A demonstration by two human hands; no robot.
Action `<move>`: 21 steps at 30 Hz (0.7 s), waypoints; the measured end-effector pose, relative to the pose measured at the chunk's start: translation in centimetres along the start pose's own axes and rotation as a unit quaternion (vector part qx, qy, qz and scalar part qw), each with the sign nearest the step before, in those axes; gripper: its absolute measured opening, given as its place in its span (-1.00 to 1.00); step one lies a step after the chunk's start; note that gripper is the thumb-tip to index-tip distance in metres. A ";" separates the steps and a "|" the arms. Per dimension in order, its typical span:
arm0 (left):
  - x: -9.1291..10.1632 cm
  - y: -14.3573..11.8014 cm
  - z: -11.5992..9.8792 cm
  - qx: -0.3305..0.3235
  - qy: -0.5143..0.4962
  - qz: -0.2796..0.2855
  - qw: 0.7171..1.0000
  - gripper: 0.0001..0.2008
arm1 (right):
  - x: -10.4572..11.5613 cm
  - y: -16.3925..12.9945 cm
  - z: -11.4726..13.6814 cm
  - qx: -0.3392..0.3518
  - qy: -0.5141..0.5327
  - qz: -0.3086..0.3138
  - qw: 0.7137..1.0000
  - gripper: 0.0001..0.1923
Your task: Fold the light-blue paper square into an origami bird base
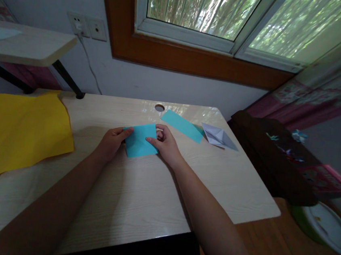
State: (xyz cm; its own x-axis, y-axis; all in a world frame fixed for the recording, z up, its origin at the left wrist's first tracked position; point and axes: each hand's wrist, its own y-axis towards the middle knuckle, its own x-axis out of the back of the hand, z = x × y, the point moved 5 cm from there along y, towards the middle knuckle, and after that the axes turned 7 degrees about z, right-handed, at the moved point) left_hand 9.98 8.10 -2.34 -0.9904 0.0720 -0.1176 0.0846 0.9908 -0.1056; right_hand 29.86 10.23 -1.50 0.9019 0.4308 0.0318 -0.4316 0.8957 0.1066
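Observation:
A blue sheet of paper (140, 142), roughly rectangular, is held up a little above the table, tilted toward me. My left hand (112, 141) pinches its left edge, thumb on the front face. On the right edge, my right hand (166, 143) grips it with the thumb in front and the fingers curled behind. Beyond my right hand lies a blue paper strip (183, 125) on the table. Its right end meets a folded white paper boat (219, 136). The fingers behind the blue sheet are partly hidden.
The pale wooden table (144, 206) has a round cable hole (159, 107) near its back edge. A large yellow sheet (25, 132) lies at the left. A raised shelf (23, 45) stands at the back left. Right of the table are a dark cabinet (256, 152) and a round bin (327, 225).

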 end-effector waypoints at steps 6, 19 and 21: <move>-0.2 -0.1 -0.9 -0.035 -0.046 -0.034 0.998 -0.65 | 0.7 0.2 0.5 0.023 0.010 -0.029 0.999 -0.46; -0.2 0.0 -0.8 -0.022 -0.067 -0.034 0.997 -0.65 | 1.2 0.3 0.6 0.010 0.021 -0.057 0.998 -0.55; -0.2 0.1 -0.6 -0.016 -0.044 -0.013 0.999 -0.64 | 1.3 0.2 0.8 0.011 0.020 -0.065 0.998 -0.57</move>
State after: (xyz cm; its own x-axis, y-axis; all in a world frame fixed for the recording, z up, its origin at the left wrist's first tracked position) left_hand 10.13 8.27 -1.70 -0.9787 0.0369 -0.2018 0.0536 0.9955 -0.0782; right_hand 30.92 10.90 -0.64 0.9489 0.3147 -0.0229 -0.3093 0.9422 0.1289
